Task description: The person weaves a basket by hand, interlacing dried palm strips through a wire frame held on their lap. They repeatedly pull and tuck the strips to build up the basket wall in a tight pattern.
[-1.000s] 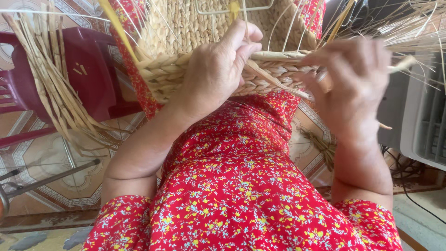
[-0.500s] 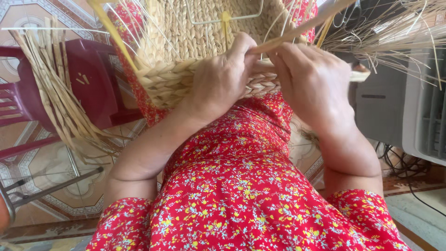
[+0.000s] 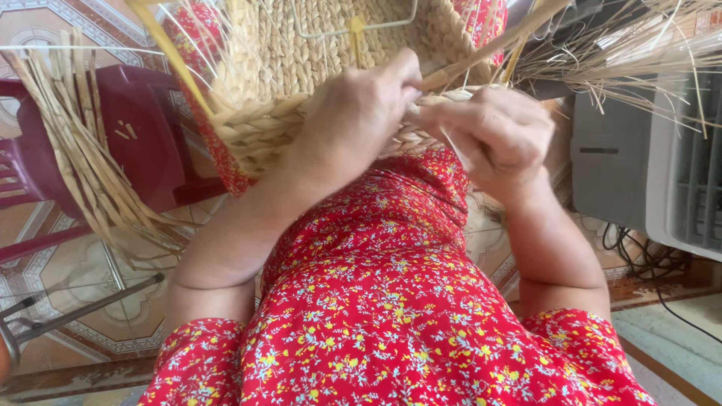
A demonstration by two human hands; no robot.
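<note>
The red dress with small yellow and blue flowers (image 3: 391,316) fills the lower half of the view and hides the lap beneath it. Above the dress rests the pale woven straw basket (image 3: 301,68); its top is cut off by the upper edge of the view, and its braided rim lies just over the dress, partly covered by both hands. Left of the basket stands a dark red plastic chair (image 3: 143,143), cut off at the left edge, with a fan of loose straw strands (image 3: 83,165) hanging in front of it. Right of the basket sits a grey and white appliance (image 3: 647,165), only partly in view, with a bundle of dry straw ends above it.

The left hand (image 3: 353,120) reaches up from the lower left, back toward the camera, fingers curled over the basket's rim; its grip is closed on the braid. The right hand (image 3: 496,135) meets it at the rim, fingers bent; its grip pinches a thin straw strand (image 3: 489,53) that runs up and right from the rim.
</note>
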